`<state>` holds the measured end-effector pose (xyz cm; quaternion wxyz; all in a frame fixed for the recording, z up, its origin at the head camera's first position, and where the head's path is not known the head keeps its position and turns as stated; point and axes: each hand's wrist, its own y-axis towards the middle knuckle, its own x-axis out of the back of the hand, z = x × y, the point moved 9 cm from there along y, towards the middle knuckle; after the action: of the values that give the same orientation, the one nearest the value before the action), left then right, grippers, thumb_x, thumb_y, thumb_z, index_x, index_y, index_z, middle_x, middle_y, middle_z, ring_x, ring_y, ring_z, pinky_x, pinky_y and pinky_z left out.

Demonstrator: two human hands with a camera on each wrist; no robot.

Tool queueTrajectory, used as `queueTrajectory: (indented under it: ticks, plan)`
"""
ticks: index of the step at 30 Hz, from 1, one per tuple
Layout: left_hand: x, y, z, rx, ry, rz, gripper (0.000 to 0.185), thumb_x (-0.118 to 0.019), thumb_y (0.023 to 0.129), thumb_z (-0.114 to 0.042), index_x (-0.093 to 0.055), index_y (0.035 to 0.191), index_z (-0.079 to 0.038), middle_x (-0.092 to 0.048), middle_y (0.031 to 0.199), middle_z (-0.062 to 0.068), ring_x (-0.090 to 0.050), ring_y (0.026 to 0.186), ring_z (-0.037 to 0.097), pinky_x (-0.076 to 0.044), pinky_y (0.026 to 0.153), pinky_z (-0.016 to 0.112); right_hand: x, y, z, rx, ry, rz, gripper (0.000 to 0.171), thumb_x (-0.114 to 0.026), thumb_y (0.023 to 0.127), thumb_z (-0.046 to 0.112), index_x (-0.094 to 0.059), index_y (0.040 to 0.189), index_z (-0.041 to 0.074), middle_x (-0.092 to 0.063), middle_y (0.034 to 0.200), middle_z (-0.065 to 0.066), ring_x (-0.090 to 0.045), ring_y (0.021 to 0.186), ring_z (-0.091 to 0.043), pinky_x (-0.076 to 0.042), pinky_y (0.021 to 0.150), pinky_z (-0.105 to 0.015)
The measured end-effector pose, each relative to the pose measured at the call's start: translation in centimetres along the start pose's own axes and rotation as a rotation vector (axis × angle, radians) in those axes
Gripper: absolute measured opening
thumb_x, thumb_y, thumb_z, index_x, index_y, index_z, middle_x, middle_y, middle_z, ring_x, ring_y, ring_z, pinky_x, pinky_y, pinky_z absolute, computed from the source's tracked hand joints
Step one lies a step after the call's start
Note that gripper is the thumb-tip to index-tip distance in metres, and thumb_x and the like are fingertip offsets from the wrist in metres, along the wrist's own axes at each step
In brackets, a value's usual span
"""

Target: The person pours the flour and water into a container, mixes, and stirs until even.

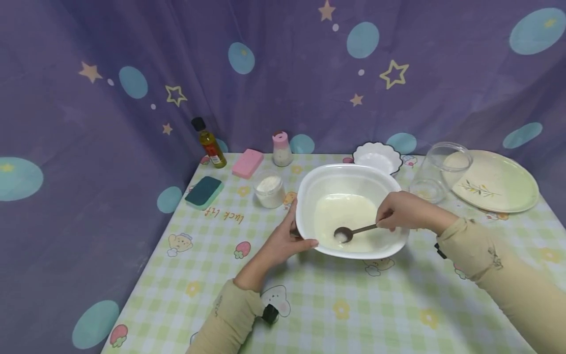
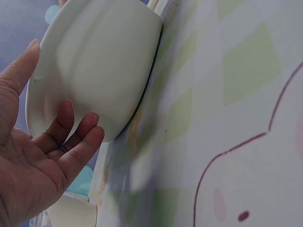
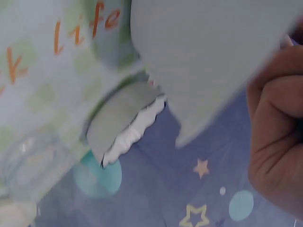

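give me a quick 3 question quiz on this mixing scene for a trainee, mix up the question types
1. True or false: the left hand grips the rim of the white bowl.
2. Multiple choice: what does the right hand hold? A) the oil bottle B) the spoon C) the pink sponge
3. Fill in the blank: the glass jar lies tipped against the ____ on the bowl's right.

Key:
1. True; its thumb curls over the near rim, its fingers under the wall.
2. B; the spoon has its head down in the pale liquid, with white grains on it.
3. The plate.
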<state>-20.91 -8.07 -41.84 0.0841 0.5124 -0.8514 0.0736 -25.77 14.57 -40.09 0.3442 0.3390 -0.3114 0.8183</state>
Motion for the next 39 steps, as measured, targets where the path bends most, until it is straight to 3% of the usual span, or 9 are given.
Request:
queueTrajectory:
  ticks: [8,15,23,31,39]
  plan:
    - [0.0,-0.1,-0.1,-0.002,0.009,-0.011,0.112,-0.076,0.084,-0.005,0.009,0.157,-0.016,-0.059,0.126,0.028,-0.066,0.099,0.024,-0.053,0.085,0.038,-1.2,1.9,1.6,0.081,-0.022,-0.132,0.012,-0.069,0.086,0.006,-0.077,0.078,0.009,-0.061,0.06,0.008,-0.054,0.059,-0.009,-0.046,0.064,-0.03]
    - [0.1,0.0,0.1,0.012,0.011,-0.007,0.111,-0.075,0.085,-0.004,0.009,0.156,-0.016,-0.06,0.123,0.029,-0.065,0.096,0.02,-0.051,0.088,0.046,-0.3,2.8,0.5,-0.034,-0.011,-0.267,0.01,-0.068,0.086,0.007,-0.078,0.084,0.005,-0.064,0.061,0.005,-0.054,0.061,-0.012,-0.043,0.062,-0.03]
    - [0.2,0.8,2.8,-0.008,0.007,-0.017,0.114,-0.076,0.084,-0.005,0.009,0.156,-0.029,-0.06,0.125,0.026,-0.065,0.099,0.024,-0.052,0.086,0.043,2.4,1.8,-0.7,-0.107,-0.071,-0.393,0.01,-0.067,0.086,0.008,-0.075,0.082,0.005,-0.066,0.063,0.004,-0.058,0.062,-0.014,-0.043,0.063,-0.034]
    - [0.3,0.8,3.0,-0.024,0.0,-0.023,0.113,-0.078,0.084,-0.011,0.006,0.156,-0.033,-0.062,0.124,0.022,-0.066,0.097,0.021,-0.053,0.083,0.034,4.4,-0.1,-0.8,-0.143,-0.204,-0.403,0.011,-0.064,0.079,0.003,-0.073,0.075,0.007,-0.066,0.072,-0.003,-0.055,0.064,-0.021,-0.043,0.058,-0.036]
    - [0.3,0.9,2.9,-0.039,-0.005,-0.02,0.113,-0.078,0.084,-0.011,0.007,0.157,-0.03,-0.062,0.123,0.024,-0.066,0.096,0.021,-0.054,0.082,0.034,4.5,-1.3,-0.9,-0.123,-0.214,-0.273,0.014,-0.063,0.08,0.003,-0.07,0.07,0.011,-0.059,0.064,0.004,-0.049,0.062,-0.018,-0.04,0.059,-0.033]
